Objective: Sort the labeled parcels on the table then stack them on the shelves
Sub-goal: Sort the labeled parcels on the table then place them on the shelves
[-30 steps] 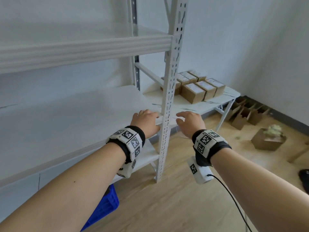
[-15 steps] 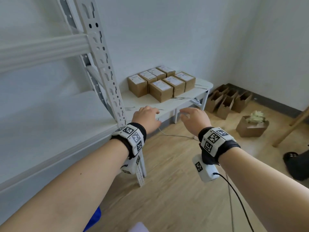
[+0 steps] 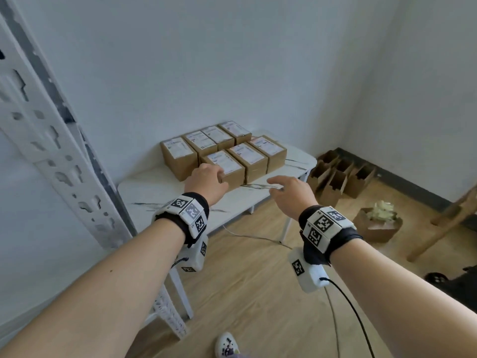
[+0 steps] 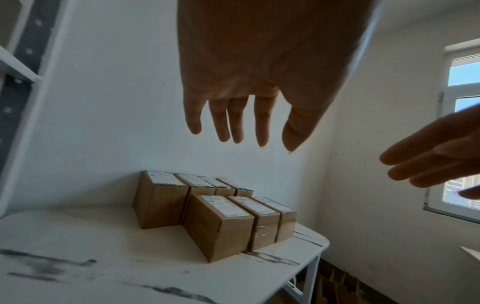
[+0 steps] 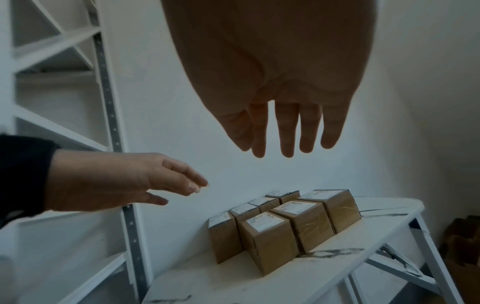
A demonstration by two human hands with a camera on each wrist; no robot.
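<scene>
My left hand [image 3: 206, 183] and right hand [image 3: 291, 195]: both outstretched above the table [image 3: 144, 192], fingers loose, holding nothing. Labeled parcels [image 3: 222, 164]: seven, in two rows.

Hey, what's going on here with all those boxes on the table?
A person is reaching toward seven labeled parcels grouped in two rows on a white table. Both the left hand and the right hand are open in the air, short of the parcels and holding nothing. No parcel has been picked up yet. The shelves stand just left of the table, and the parts in view hold no parcels.
</scene>
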